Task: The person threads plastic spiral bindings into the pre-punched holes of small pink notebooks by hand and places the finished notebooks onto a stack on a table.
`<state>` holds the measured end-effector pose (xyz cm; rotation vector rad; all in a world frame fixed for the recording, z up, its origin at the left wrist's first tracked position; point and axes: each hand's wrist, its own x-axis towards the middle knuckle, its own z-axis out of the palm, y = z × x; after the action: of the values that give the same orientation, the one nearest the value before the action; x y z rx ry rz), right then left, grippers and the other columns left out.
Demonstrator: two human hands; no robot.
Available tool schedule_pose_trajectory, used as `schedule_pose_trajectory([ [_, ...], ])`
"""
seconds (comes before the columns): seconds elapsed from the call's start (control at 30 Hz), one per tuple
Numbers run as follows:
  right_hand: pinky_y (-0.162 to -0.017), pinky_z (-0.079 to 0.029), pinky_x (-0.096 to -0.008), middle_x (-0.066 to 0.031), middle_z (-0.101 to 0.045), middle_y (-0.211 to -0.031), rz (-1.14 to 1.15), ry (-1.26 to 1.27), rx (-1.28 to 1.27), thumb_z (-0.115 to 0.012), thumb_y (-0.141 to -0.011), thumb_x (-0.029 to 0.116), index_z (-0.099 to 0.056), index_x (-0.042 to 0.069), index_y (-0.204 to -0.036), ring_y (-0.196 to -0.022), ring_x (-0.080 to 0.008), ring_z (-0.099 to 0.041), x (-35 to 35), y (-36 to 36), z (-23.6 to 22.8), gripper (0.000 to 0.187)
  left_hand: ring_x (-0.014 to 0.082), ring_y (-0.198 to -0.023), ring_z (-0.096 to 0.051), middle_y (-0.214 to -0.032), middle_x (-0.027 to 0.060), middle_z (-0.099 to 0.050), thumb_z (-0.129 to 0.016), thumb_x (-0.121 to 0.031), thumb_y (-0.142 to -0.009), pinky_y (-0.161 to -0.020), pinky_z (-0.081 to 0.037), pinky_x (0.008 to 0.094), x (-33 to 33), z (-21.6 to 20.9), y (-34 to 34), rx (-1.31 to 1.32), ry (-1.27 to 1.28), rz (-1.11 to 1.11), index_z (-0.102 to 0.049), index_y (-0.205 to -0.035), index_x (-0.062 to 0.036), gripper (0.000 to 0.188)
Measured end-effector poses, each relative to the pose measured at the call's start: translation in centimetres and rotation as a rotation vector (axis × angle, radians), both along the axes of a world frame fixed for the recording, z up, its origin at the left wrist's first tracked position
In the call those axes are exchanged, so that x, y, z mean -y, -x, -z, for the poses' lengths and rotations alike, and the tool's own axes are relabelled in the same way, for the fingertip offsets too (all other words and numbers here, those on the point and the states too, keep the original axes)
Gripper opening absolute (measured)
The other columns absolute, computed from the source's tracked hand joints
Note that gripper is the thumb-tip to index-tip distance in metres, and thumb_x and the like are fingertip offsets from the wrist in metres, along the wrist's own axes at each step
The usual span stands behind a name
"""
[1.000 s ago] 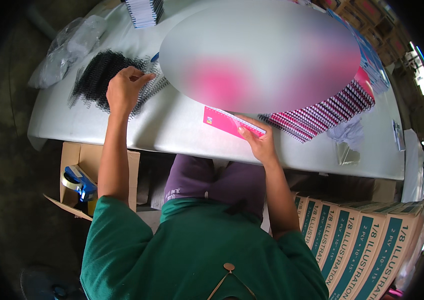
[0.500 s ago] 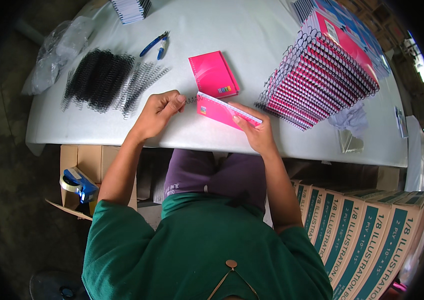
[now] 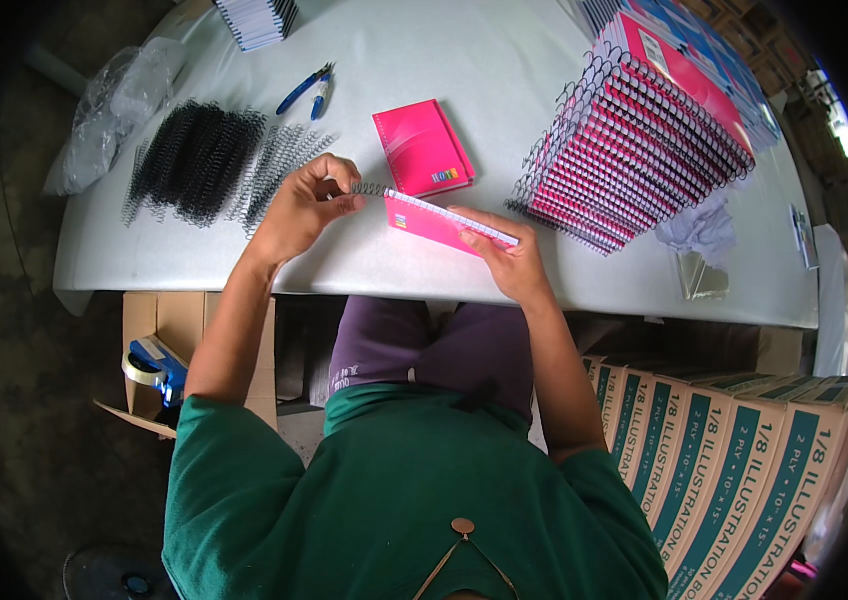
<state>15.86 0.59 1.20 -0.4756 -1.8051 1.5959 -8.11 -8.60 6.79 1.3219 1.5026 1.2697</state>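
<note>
Between thumb and fingers my left hand (image 3: 310,208) pinches the free end of a black spiral binding coil (image 3: 372,189). The coil's other end meets the left corner of a pink notebook (image 3: 434,224), at its punched edge. My right hand (image 3: 506,258) grips that notebook at its right end, thumb on the near cover and fingers behind, tilted so the punched edge faces up. Just beyond lies a pink pad of punched sheets (image 3: 424,148), flat on the table. To the left rest a dense heap of black coils (image 3: 199,160) and a looser bunch of coils (image 3: 284,170).
Blue-handled pliers (image 3: 306,92) lie beyond the coils, and a clear plastic bag (image 3: 114,110) at the far left. A tall stack of spiral-bound pink notebooks (image 3: 634,150) stands right, near crumpled paper (image 3: 696,232). Below the table are cartons (image 3: 734,460) and an open box with a tape dispenser (image 3: 159,365).
My left hand has shifted slightly up and left, its fingers now turned differently on the coil. The right hand and notebook have barely moved.
</note>
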Motion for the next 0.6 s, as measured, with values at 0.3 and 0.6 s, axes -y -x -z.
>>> schedule_pose_trajectory([
  [0.3,-0.078,-0.047,-0.0241,-0.0107,-0.066,-0.099,0.064,-0.065,0.016,-0.058,-0.085,0.004,-0.06,-0.002,-0.11,-0.087,-0.0098,-0.058,1.1,0.0,0.1,0.026,0.0202,-0.085,-0.056,-0.092,0.0017,-0.063,-0.067,-0.026,-0.077,-0.084,-0.034,0.0348,-0.5,-5.0,-1.3,-1.018,-0.04,0.19,-0.062,-0.097,-0.0096,0.026],
  [0.6,-0.077,-0.047,-0.0232,-0.0137,-0.066,-0.1,0.089,-0.107,-0.009,-0.056,-0.084,0.001,-0.06,-0.001,-0.11,-0.087,-0.0105,-0.06,2.6,0.0,0.0,0.027,0.0293,-0.094,-0.057,-0.102,0.0127,-0.062,-0.065,-0.021,-0.079,-0.082,-0.041,0.037,-0.8,-7.5,-2.4,-1.164,-0.02,0.325,-0.058,-0.106,-0.0053,0.032],
])
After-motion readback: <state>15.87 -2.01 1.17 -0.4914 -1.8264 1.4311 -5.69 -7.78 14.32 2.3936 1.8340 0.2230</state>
